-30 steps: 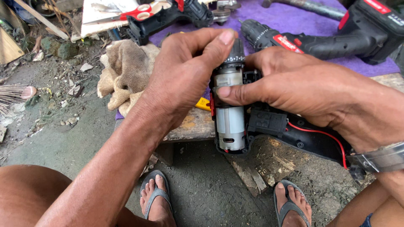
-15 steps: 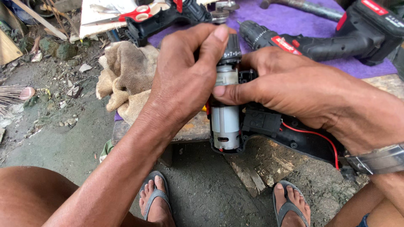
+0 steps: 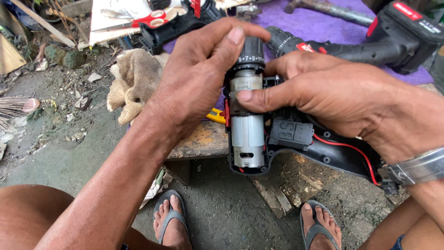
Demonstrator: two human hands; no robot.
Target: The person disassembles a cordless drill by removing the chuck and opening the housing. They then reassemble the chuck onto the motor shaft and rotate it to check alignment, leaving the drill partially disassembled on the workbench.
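Left hand [image 3: 194, 88]: closed around the upper end of an opened cordless drill, fingertips curled over the black numbered collar [image 3: 248, 52] at its top. Right hand [image 3: 333, 99]: also gripping, thumb pressed flat across the silver cylindrical motor [image 3: 247, 139], remaining fingers wrapped behind the black plastic drill housing half [image 3: 319, 148].

Motor sits upright in the open housing, its lower end seated in the shell's rounded bottom. Just right of it a black rectangular switch block [image 3: 291, 133]. A thin red wire [image 3: 351, 150] runs from that block along the handle part toward the right wrist, which wears a metal watch band [image 3: 416, 166].

The drill assembly is held in the air, in front of the edge of a worn wooden desk [image 3: 203, 141]. On the desk behind the hands: a purple cloth [image 3: 323, 25] carrying a complete black-and-red cordless drill [image 3: 370, 44], lying on its side. Farther left, red-handled scissors [image 3: 148, 21] on a white sheet. A crumpled tan rag [image 3: 136, 81] hangs at the desk's left corner.

Below: grey dirt ground [image 3: 69, 153], both feet in grey flip-flops [image 3: 171, 217].
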